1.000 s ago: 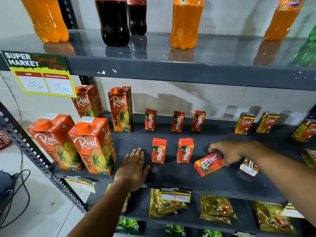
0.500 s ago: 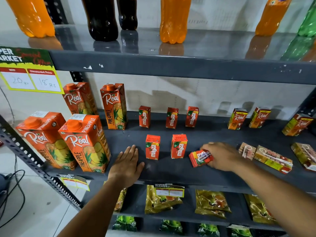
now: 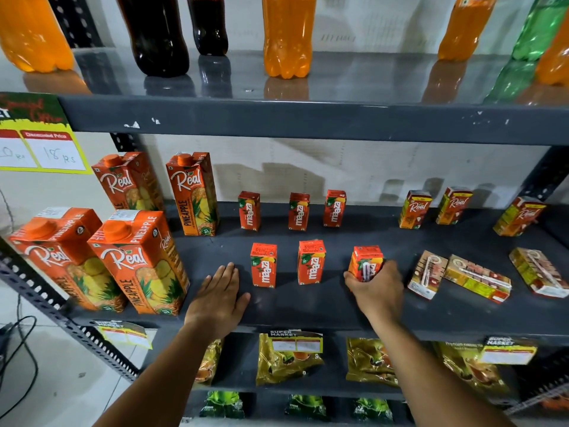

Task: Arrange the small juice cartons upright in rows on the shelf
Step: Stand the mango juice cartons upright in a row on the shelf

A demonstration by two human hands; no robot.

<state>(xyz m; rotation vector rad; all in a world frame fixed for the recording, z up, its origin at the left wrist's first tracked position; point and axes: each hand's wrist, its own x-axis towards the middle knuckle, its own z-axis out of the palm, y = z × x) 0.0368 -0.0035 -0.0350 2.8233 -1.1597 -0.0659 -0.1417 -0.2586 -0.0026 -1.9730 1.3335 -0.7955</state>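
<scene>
On the dark middle shelf (image 3: 323,306) my right hand (image 3: 377,289) grips a small red Maaza carton (image 3: 366,261), held upright in line with two upright Maaza cartons (image 3: 264,265) (image 3: 311,261) in the front row. Three more Maaza cartons (image 3: 298,211) stand in the back row. My left hand (image 3: 220,298) lies flat on the shelf, fingers spread, left of the front row. To the right, three small Real cartons (image 3: 415,209) stand at the back, and three others lie flat (image 3: 426,274) (image 3: 478,282) (image 3: 537,271).
Large Real pineapple cartons (image 3: 141,260) stand at the shelf's left. Soda bottles (image 3: 288,35) line the shelf above, whose edge (image 3: 308,121) overhangs. Gold packets (image 3: 288,359) fill the shelf below. A price sign (image 3: 46,146) hangs at upper left.
My right hand picked up the Maaza carton that lay on its side and turned it upright in the front row. The left hand stayed flat on the shelf. The camera moved closer.
</scene>
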